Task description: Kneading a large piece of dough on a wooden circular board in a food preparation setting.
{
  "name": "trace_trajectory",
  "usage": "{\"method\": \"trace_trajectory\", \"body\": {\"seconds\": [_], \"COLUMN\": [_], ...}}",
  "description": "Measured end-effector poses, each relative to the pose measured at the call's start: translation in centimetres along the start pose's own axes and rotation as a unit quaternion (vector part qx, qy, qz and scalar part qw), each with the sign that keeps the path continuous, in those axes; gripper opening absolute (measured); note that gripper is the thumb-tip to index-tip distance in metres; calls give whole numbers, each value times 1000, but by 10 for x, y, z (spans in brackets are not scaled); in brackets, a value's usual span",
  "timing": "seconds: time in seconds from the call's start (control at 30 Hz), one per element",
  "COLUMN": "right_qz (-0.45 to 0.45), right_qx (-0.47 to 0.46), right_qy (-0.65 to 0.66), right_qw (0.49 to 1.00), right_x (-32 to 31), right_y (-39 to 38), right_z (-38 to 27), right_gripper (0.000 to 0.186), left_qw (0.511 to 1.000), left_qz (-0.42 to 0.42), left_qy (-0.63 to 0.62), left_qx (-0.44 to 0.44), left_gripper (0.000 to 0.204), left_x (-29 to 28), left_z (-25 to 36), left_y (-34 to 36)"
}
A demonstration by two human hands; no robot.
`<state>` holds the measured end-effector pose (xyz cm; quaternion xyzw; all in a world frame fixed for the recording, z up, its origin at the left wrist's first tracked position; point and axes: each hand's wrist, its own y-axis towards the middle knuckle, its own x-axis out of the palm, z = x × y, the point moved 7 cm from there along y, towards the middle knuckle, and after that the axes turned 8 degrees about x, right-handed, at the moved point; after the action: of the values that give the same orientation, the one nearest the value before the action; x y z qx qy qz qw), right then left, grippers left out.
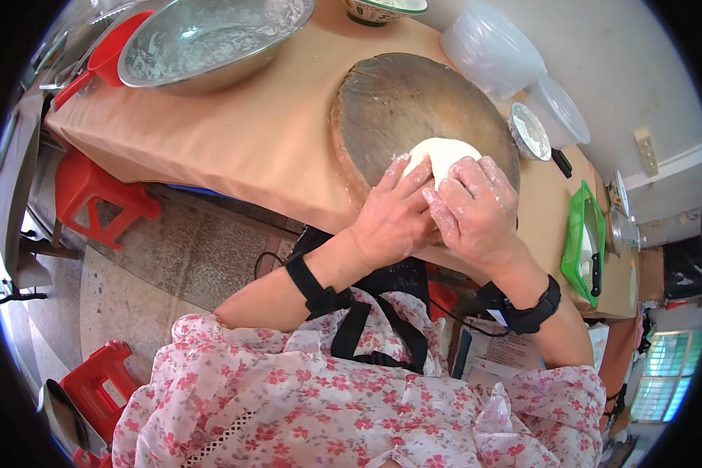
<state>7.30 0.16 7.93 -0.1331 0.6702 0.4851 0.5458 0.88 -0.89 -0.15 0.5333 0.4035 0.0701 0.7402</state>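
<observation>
A pale, smooth lump of dough (443, 153) lies at the near side of a round wooden chopping board (402, 97). My left hand (396, 210) presses against its left and near side, fingers lying along it and dusted with flour. From the right, my right hand (478, 204) curls its floury fingers over the dough's near right part. Both hands grip the dough together, the thumbs close to each other. The underside of the dough is hidden by my hands.
A large steel basin (210, 39) with floury residue stands at the far left, beside a red ladle (105, 58). Right of the board are a small bowl of flour (529, 131), clear plastic tubs (495, 51) and a green basket (576, 242) with a black-handled knife (596, 274). Red stools (93, 195) stand left.
</observation>
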Motion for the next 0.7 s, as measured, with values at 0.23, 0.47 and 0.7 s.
{"method": "trace_trajectory", "body": {"seconds": [0.23,0.47,0.7], "right_qz": [33,12,-34], "right_qx": [75,148,196], "right_qy": [-5,25,18], "right_qw": [997,989,980], "right_x": [22,53,74], "right_y": [19,36,46], "right_z": [26,82,121], "right_gripper": [12,14,19], "left_qw": [997,995,997], "left_qz": [-54,-29,-51], "left_qy": [-41,-16,14], "left_qx": [-47,-89,-55], "left_gripper": [56,54,56], "left_x": [7,8,10], "left_z": [-8,-15,-10], "left_y": [5,14,-2]}}
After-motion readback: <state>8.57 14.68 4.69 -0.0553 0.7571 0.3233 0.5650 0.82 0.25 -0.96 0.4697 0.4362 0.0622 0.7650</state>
